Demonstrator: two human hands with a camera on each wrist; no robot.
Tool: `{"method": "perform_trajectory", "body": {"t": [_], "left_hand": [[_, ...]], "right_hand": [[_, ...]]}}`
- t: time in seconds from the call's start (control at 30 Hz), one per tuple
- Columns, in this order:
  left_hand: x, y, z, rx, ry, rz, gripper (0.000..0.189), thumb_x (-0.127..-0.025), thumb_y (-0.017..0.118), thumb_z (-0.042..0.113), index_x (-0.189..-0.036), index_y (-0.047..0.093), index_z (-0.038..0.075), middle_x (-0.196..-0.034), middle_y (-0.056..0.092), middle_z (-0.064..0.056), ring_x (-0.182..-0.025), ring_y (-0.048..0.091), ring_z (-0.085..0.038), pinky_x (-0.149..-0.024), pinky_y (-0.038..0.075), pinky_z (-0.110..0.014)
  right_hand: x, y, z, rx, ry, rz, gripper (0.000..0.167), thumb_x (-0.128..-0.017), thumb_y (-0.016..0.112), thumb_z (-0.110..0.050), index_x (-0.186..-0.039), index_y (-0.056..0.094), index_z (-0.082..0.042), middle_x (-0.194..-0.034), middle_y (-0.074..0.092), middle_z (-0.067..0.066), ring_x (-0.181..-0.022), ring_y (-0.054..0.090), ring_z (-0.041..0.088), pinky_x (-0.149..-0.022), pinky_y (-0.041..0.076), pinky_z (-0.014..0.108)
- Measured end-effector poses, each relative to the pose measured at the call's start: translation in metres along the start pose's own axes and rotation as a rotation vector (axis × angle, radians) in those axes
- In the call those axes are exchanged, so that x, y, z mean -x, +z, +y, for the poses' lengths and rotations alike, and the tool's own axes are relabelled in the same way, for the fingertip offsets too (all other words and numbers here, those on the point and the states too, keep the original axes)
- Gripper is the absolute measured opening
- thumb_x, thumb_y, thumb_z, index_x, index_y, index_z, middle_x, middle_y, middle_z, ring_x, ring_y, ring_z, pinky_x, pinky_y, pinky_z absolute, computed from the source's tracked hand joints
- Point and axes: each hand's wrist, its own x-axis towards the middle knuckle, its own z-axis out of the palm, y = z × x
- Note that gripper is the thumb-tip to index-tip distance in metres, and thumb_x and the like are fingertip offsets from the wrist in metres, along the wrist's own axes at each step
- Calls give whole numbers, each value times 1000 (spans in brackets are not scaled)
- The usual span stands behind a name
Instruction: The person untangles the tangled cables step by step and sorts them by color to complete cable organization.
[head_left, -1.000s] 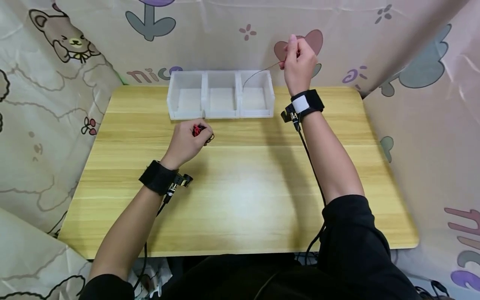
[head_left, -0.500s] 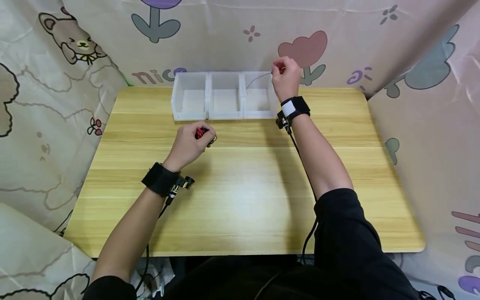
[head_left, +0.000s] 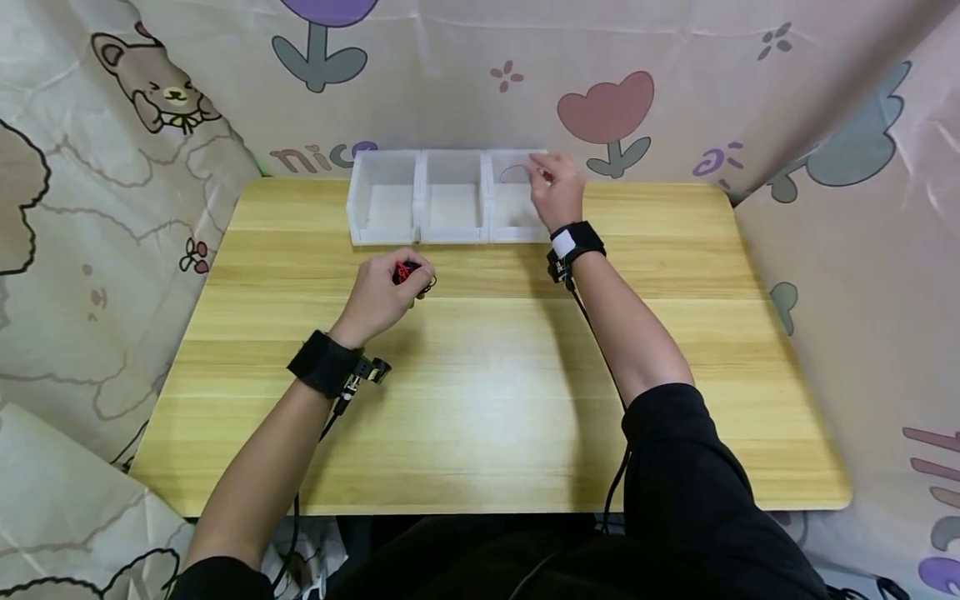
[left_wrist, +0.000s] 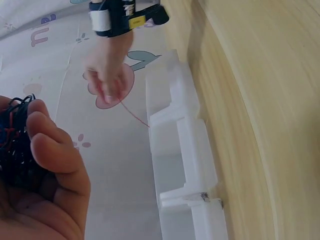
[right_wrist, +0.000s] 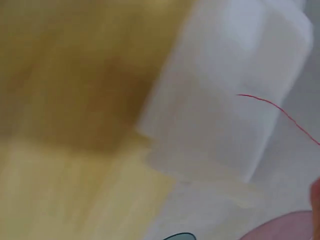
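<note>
In the head view my left hand (head_left: 381, 293) is curled around a tangled bundle of black and red wires (head_left: 406, 272), just in front of a white three-part bin (head_left: 453, 234). The left wrist view gives a closer look at the wire bundle (left_wrist: 14, 137), with some blue strands, against the palm. My right hand (head_left: 558, 190) is at the right compartment, pinching one thin red wire (right_wrist: 279, 107). That wire's loose end extends leftward over the compartment in the head view. The right wrist view catches only a sliver of the fingers at its edge.
The bin stands at the back of a wooden table (head_left: 487, 375), close to a printed cloth backdrop (head_left: 450, 100). Cloth also hangs at both sides. Each wrist wears a black strap with a camera, and cables (head_left: 596, 333) trail back from them.
My right hand has come down and leftward from high beside the backdrop to the right compartment, bringing the red wire along. My left hand stays nearly in place, holding the bundle.
</note>
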Motion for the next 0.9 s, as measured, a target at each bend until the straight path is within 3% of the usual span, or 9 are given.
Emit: {"method": "perform_trajectory", "body": {"t": [0.17,0.27,0.47,0.6,0.77,0.9], "left_hand": [[1,4,-2,8,0,-20,21,-100,63,26,-104,72,7,-82,66,-7,-64,60,-21,-53,48,-31],[0,6,-3,8,2,-30,22,-100,65,29,-107,71,9,-89,66,-7,-69,59,-22,-55,49,-32],[-3,10,-4,9,15,-45,26,-97,69,32,-113,69,12,-102,67,-5,-79,62,-21,-60,51,-34],[-3,13,-3,13,25,-59,27,-96,70,32,-112,69,11,-103,68,-6,-79,63,-21,-61,52,-35],[-3,16,-2,23,25,-64,25,-95,71,31,-111,69,12,-102,68,-6,-80,62,-21,-62,51,-37],[-4,18,1,32,22,-59,27,-95,71,31,-112,68,11,-103,67,-7,-83,62,-22,-64,52,-37]], "right_hand": [[21,5,6,154,-12,-348,27,-100,65,-16,-117,72,3,-117,68,22,-112,64,35,-97,50,42],[26,4,7,213,-28,-513,37,-99,66,-22,-125,68,4,-125,64,23,-119,59,36,-103,46,43],[30,-6,1,239,-34,-735,69,-92,72,-38,-144,52,1,-144,49,25,-136,43,38,-114,33,45],[34,-15,1,193,-10,-730,67,-92,72,-36,-144,52,-1,-144,49,22,-136,43,36,-113,33,45],[35,-24,-5,83,2,-588,50,-96,69,-27,-136,59,1,-136,59,19,-128,52,34,-108,39,44],[36,-34,-19,9,39,-476,39,-98,67,-23,-131,65,-2,-127,65,14,-116,59,27,-97,46,41]]}}
